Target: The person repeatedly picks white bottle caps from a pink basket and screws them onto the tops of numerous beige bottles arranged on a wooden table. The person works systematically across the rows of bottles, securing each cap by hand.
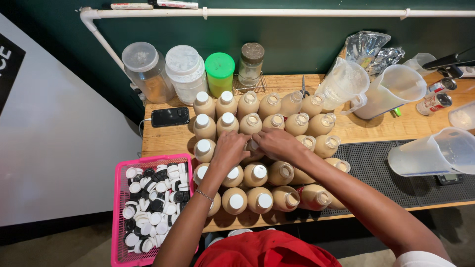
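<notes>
basket left of bottles

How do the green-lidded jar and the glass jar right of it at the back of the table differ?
The green-lidded jar is opaque green plastic with a bright, smooth lid; the glass jar is clear, with a dull, speckled metal-looking lid. The green jar stands straight on the wooden table; the glass jar stands on a wire rack. Both are upright and closed.

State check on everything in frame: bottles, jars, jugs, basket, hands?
Left hand: on a bottle top, grip unclear.
Right hand: on the same bottle.
Beige plastic bottles: upright; left ones white-capped, right ones uncapped.
Pink plastic basket: full of loose caps.
Clear measuring jugs: empty.
Green-lidded jar: closed.
Black phone: screen dark.
</notes>
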